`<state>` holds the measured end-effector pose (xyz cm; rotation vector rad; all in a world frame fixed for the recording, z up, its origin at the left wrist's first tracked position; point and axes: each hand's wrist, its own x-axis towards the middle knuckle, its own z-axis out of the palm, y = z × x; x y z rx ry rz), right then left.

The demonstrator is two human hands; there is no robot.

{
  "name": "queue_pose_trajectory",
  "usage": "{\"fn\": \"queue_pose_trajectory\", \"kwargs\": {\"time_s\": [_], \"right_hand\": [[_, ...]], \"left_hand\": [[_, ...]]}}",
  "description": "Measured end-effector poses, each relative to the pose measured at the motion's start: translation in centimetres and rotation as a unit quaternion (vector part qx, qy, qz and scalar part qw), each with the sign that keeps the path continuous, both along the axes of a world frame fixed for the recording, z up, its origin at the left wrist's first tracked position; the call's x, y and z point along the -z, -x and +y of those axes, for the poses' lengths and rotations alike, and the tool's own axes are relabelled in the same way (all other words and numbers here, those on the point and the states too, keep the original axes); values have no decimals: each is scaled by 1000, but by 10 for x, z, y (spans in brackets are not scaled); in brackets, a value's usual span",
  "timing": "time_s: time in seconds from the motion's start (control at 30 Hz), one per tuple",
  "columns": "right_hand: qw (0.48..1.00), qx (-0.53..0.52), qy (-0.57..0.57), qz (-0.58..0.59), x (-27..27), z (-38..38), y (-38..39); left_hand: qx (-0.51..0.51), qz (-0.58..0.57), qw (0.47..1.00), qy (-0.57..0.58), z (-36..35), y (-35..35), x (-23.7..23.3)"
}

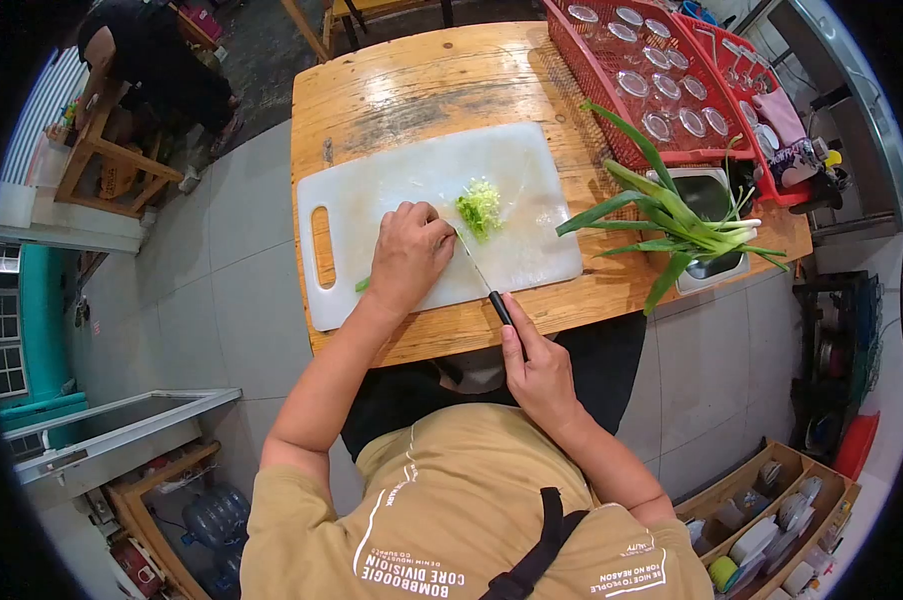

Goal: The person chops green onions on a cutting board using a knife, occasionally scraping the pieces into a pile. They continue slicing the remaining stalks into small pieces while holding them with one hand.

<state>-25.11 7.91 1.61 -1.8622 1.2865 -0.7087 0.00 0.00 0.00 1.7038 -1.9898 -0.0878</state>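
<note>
From where I'm standing, the right hand (542,372) has its fingers closed round the black handle of a knife (501,306), the thumb laid along it, I'd guess to steer the blade. That blade slants away over the white cutting board (347,200) to the left hand's fingertips. The left hand (408,252) is curled narrow and pressed down on a green stalk (363,285), seemingly to pin it; only an end shows beside the wrist, and the grip is hidden under the palm.

Just beyond the fingertips sits a small heap of chopped greens (480,207), set off from the blade, probably so the cutting spot has room. The board lies flat in front of both hands on the wooden desk (422,90), its slotted handle to the left hand's side. Right of the right hand, whole green onions (687,215) lie across a metal container (704,192), within easy reach, I reckon. Further off that way, a red crate (612,130) carries glasses, perhaps put there to leave the working side free.

The tan shirt (452,490) reads "BOMBBOOGIE" and "CORE DIVISION", with "DENIM INDUSTRY CO SUPPLY" smaller; opposite, "BE NICE TO PEOPLE FOR NO REASON". I can't make out any marking on the knife.
</note>
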Motion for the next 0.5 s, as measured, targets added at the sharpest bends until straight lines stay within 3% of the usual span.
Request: {"fn": "queue_pose_trajectory", "kwargs": {"time_s": [0.27, 0.5], "right_hand": [[995, -2, 80, 60, 8, 6, -1], [992, -3, 71, 106, 2, 2, -5]], "left_hand": [[-8, 11, 1000, -7, 1, 4, 0], [-31, 16, 999, 22, 2, 3, 5]]}}
